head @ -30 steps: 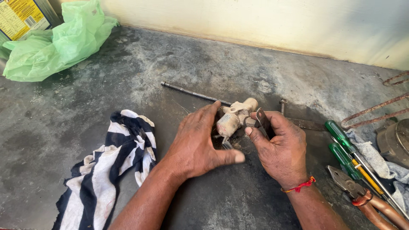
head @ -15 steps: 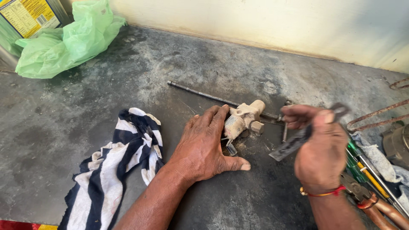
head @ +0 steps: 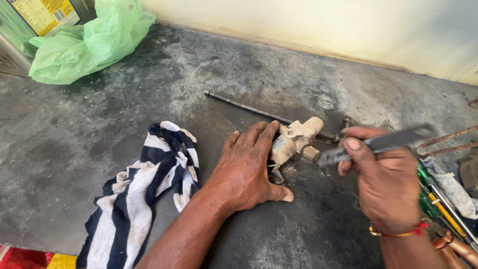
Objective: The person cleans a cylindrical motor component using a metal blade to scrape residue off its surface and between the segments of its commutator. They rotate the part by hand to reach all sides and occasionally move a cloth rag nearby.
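Observation:
A dirty cream-coloured metal valve body (head: 295, 140) lies on the dark concrete floor (head: 149, 99). My left hand (head: 249, 169) rests flat beside it, fingertips pressed against its left side. A long thin metal rod (head: 246, 107) runs from behind the valve body toward the upper left. My right hand (head: 386, 182) is raised to the right of the valve and grips a flat grey metal strip (head: 383, 143), blurred by motion, with one end pointing at the valve. A red thread circles that wrist.
A black-and-white striped cloth (head: 144, 184) lies left of my left arm. A green plastic bag (head: 89, 42) and a tin (head: 35, 20) sit at the far left. Green-handled screwdrivers (head: 435, 199), orange-handled pliers (head: 450, 249) and rusty rods (head: 448, 142) lie at the right. A pale wall (head: 323, 25) runs behind.
My right hand left the valve body and swung right with the flat strip, then turned it level toward the valve. My left hand stayed on the valve.

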